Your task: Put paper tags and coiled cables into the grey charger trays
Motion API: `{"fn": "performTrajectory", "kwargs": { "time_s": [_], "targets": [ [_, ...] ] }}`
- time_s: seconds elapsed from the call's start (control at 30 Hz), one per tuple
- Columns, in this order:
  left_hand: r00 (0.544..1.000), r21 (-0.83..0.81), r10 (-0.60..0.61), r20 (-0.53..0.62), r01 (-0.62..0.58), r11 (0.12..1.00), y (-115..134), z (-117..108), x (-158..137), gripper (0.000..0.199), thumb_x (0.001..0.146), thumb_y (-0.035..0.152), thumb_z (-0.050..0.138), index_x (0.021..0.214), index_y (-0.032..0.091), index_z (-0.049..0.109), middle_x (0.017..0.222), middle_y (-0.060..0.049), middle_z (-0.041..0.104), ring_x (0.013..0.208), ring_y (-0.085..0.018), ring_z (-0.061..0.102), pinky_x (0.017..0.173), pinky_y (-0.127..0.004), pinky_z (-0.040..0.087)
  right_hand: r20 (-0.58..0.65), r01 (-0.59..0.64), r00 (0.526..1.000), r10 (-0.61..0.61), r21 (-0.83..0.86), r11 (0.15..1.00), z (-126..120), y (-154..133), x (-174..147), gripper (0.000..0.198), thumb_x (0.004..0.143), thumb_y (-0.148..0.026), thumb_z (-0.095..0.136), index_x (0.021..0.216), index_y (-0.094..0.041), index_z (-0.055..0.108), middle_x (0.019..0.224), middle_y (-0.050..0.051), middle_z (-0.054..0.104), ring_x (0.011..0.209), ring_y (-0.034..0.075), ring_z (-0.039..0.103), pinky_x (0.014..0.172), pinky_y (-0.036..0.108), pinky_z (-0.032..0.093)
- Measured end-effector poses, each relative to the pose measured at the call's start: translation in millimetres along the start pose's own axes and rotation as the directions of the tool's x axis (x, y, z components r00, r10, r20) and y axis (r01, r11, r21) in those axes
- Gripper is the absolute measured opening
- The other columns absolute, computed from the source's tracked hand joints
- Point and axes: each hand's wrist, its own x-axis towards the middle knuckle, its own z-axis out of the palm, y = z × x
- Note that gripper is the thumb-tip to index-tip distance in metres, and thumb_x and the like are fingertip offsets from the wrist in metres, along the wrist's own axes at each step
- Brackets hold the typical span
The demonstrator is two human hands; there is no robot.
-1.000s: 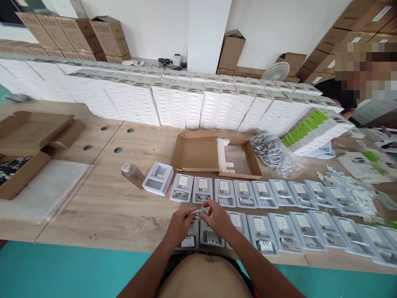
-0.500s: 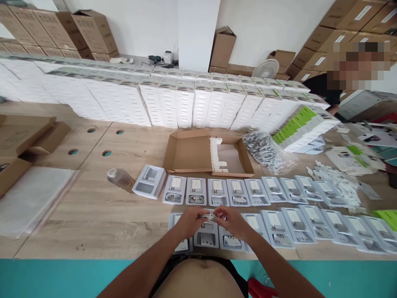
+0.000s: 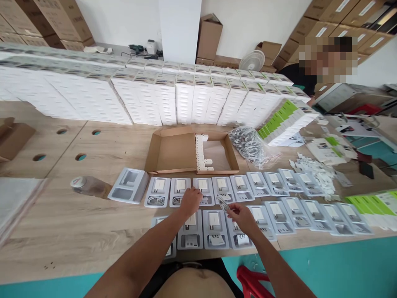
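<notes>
Hands have split since half a second ago: left grip (image 3: 191, 201) now at the third back-row tray (image 3: 211, 187), right grip (image 3: 243, 216) off to the right with the coiled cable (image 3: 222, 203). Right fingers pinch that cable over the near edge of the fourth back-row tray (image 3: 230, 186). My left fingertips are partly hidden; can't tell if they're closed on anything. Second tray's cable (image 3: 176, 201) is part-covered by my left grip. Print on white boxes (image 3: 145, 99) too small to read.
</notes>
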Motion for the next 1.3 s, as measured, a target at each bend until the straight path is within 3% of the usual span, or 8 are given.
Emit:
{"fn": "performTrajectory", "kwargs": {
  "time_s": [0.1, 0.17, 0.3, 0.5, 0.6, 0.73, 1.0, 1.3],
  "targets": [
    [0.998, 0.081, 0.050, 0.033, -0.053, 0.995, 7, 6, -11, 0.029, 0.086, 0.007, 0.043, 0.082, 0.016, 0.070, 0.084, -0.013, 0.064, 0.098, -0.028, 0.049, 0.087, -0.044, 0.034, -0.042, 0.050, 0.998, -0.054, -0.100, 0.994, 4, 4, 7, 0.024, 0.080, -0.040, 0.060, 0.086, -0.017, 0.066, 0.071, 0.004, 0.067, 0.068, 0.022, 0.064, 0.059, 0.031, 0.049],
    [0.997, 0.124, 0.072, 0.040, -0.076, 0.989, 12, 6, -20, 0.023, 0.087, 0.013, 0.047, 0.084, 0.017, 0.070, 0.084, -0.012, 0.065, 0.100, -0.028, 0.048, 0.088, -0.044, 0.032, -0.055, 0.140, 0.986, -0.158, -0.245, 0.959, 12, 1, 15, 0.021, 0.083, -0.036, 0.057, 0.087, -0.017, 0.065, 0.078, 0.005, 0.068, 0.070, 0.020, 0.064, 0.065, 0.031, 0.050],
    [0.997, 0.186, 0.074, 0.024, -0.077, 0.979, 21, 3, -28, 0.017, 0.087, 0.019, 0.052, 0.090, 0.016, 0.068, 0.089, -0.013, 0.067, 0.106, -0.030, 0.046, 0.092, -0.046, 0.031, 0.110, 0.330, 0.939, -0.325, -0.549, 0.768, 36, -8, 36, 0.017, 0.089, -0.023, 0.050, 0.095, -0.019, 0.065, 0.096, 0.005, 0.065, 0.076, 0.015, 0.062, 0.074, 0.028, 0.051],
    [1.000, 0.205, 0.025, -0.003, -0.024, 0.978, 16, 3, -29, 0.014, 0.085, 0.017, 0.055, 0.090, 0.019, 0.068, 0.094, -0.007, 0.069, 0.109, -0.024, 0.051, 0.093, -0.039, 0.037, 0.322, 0.450, 0.893, -0.316, -0.687, 0.571, 61, -4, 59, 0.017, 0.083, -0.010, 0.054, 0.086, -0.018, 0.068, 0.096, 0.006, 0.064, 0.081, 0.018, 0.062, 0.074, 0.028, 0.048],
    [0.999, 0.221, -0.031, -0.039, 0.039, 0.974, 13, 1, -33, 0.016, 0.087, 0.019, 0.053, 0.097, 0.019, 0.066, 0.103, -0.007, 0.065, 0.097, -0.022, 0.056, 0.086, -0.036, 0.042, 0.364, 0.467, 0.883, -0.296, -0.751, 0.468, 68, -3, 63, 0.024, 0.080, -0.001, 0.050, 0.088, -0.015, 0.068, 0.098, 0.011, 0.063, 0.086, 0.022, 0.061, 0.076, 0.030, 0.046],
    [1.000, 0.254, 0.005, -0.020, 0.000, 0.967, 17, -2, -38, 0.023, 0.088, 0.017, 0.049, 0.108, 0.021, 0.062, 0.114, -0.006, 0.062, 0.106, -0.023, 0.053, 0.089, -0.037, 0.041, 0.381, 0.466, 0.881, -0.280, -0.802, 0.373, 74, -10, 62, 0.028, 0.076, 0.004, 0.051, 0.092, -0.013, 0.067, 0.100, 0.014, 0.062, 0.093, 0.025, 0.059, 0.078, 0.033, 0.045],
    [0.998, 0.303, 0.049, 0.031, -0.057, 0.951, 21, -1, -40, 0.024, 0.090, 0.025, 0.049, 0.106, 0.015, 0.064, 0.114, -0.011, 0.061, 0.115, -0.028, 0.046, 0.095, -0.043, 0.034, 0.434, 0.514, 0.852, -0.291, -0.798, 0.314, 72, -13, 31, 0.031, 0.081, -0.002, 0.048, 0.106, -0.013, 0.063, 0.107, 0.014, 0.062, 0.102, 0.026, 0.054, 0.090, 0.037, 0.039],
    [0.998, 0.313, 0.060, -0.006, -0.055, 0.948, 28, 0, -34, 0.022, 0.087, 0.026, 0.054, 0.099, 0.014, 0.068, 0.113, -0.013, 0.063, 0.119, -0.030, 0.047, 0.098, -0.045, 0.034, 0.340, 0.424, 0.901, -0.270, -0.820, 0.383, 82, -28, 30, 0.024, 0.078, -0.017, 0.059, 0.100, -0.016, 0.067, 0.104, 0.012, 0.067, 0.112, 0.028, 0.050, 0.097, 0.044, 0.034]
  ]
}}
